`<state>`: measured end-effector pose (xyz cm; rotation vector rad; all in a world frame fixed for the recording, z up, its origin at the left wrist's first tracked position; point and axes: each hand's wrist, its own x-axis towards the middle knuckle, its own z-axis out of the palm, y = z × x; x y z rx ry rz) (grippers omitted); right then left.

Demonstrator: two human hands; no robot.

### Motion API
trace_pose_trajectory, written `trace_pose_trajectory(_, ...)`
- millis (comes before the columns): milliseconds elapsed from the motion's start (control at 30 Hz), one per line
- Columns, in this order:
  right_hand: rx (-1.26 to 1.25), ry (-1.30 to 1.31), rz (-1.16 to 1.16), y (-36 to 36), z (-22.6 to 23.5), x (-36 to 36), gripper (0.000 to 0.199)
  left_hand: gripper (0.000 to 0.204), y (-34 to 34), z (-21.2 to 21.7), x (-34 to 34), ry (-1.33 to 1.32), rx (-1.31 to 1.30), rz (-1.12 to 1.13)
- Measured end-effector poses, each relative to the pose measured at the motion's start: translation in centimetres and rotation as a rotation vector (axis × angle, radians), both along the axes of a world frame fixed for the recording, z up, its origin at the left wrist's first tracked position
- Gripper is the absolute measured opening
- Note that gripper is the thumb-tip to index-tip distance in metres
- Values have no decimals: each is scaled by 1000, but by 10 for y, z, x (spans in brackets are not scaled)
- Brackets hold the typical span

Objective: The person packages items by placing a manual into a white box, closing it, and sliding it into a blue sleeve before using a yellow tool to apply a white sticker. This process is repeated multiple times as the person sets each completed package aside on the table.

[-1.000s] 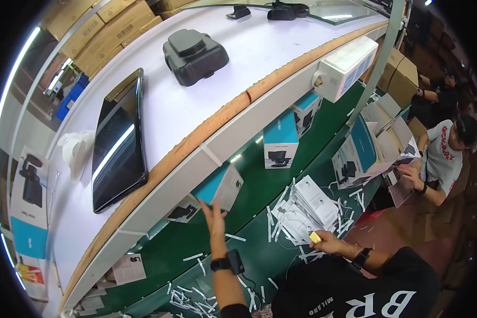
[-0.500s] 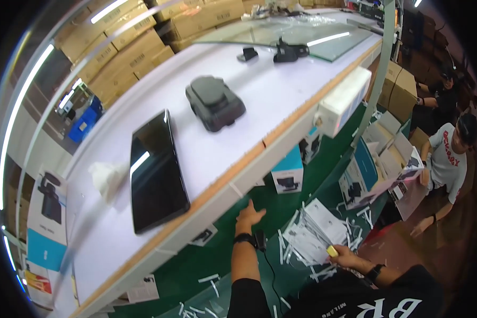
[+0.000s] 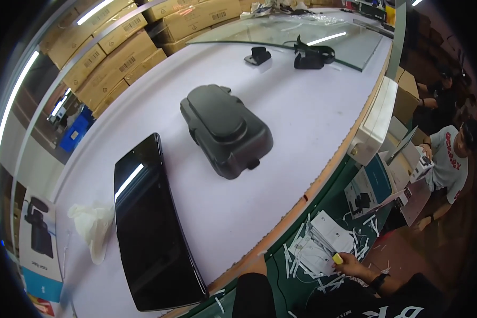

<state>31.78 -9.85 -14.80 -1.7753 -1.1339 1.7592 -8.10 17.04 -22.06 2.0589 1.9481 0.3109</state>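
Note:
My left forearm [image 3: 254, 283], in a black sleeve, reaches in under the raised shelf's edge, which hides the hand and its fingers. Over on the right, my right hand [image 3: 352, 265] is closed on a small yellow object [image 3: 338, 258], whose kind I cannot make out. That hand is beside a pile of white printed sheets [image 3: 331, 233], with white paper strips [image 3: 289, 262] scattered round them on the green worktop [image 3: 281, 265].
On the white shelf [image 3: 281, 143] lie a black phone-like slab [image 3: 151, 228], a dark grey case [image 3: 225, 130], black mounts [image 3: 312, 57], a glass sheet [image 3: 350, 45] and crumpled tissue [image 3: 93, 225]. Open cartons [image 3: 373, 183] and a seated person [image 3: 445, 159] are at right.
My view has moved nearer the shelf, whose edge now covers my left hand and the blue-and-white box below. My right hand keeps the yellow object. The person at right now holds up a small box.

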Motion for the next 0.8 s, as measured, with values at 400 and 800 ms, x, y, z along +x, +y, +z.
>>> trace_pose_trajectory(400,7,1,-4,-31,-62,27,32,100,-71,95,79,89,-42,106)
trace_pose_trajectory(800,4,38,-28,-45,-32,31,37,98,-54,54,64,-1221,-74,228)
